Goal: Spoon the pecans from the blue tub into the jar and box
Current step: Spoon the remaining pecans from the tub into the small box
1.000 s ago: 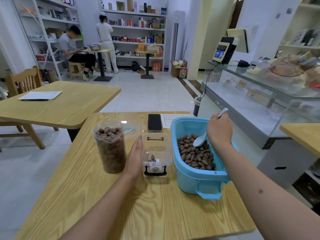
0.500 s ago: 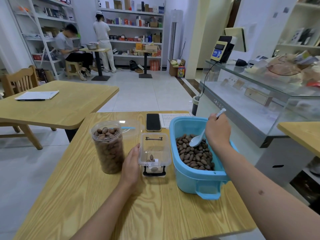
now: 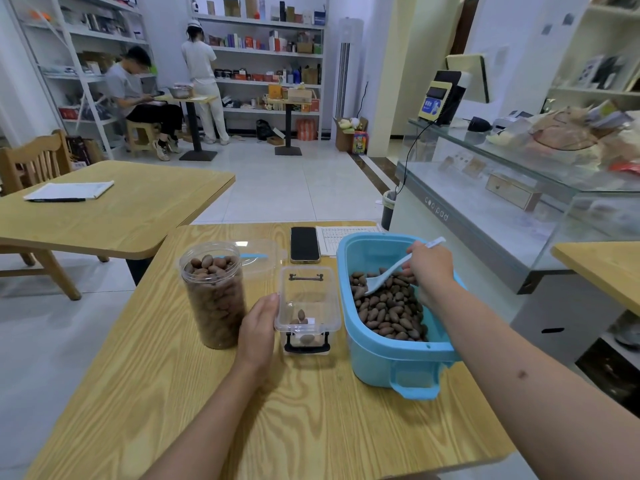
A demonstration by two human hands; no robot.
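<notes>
Sitting at the light wooden table (image 3: 214, 403), you have the task's things lined up across it from big to small. Largest is the light-blue plastic tub (image 3: 388, 355) on your right, its floor covered with brown pecans (image 3: 388, 310). Left of centre stands the tall clear plastic jar (image 3: 213, 299), filled with pecans nearly to the rim and uncapped. Between jar and tub sits the small clear plastic box with black latches (image 3: 306, 306), open-topped, with only a few pecans at the bottom. Behind it lie a clear lid (image 3: 258, 258), a black phone (image 3: 304, 244) and a white printed sheet (image 3: 341, 235).

Your right hand (image 3: 431, 266) is inside the tub, fingers curled round the handle of a white plastic spoon (image 3: 384, 277) whose bowl dips toward the pecans; whether it has any nuts in it is hard to tell from this angle. Your left hand (image 3: 259, 327) rests on the table between jar and box, fingers straight and relaxed, the fingertips against the box's left wall, holding nothing.
</notes>
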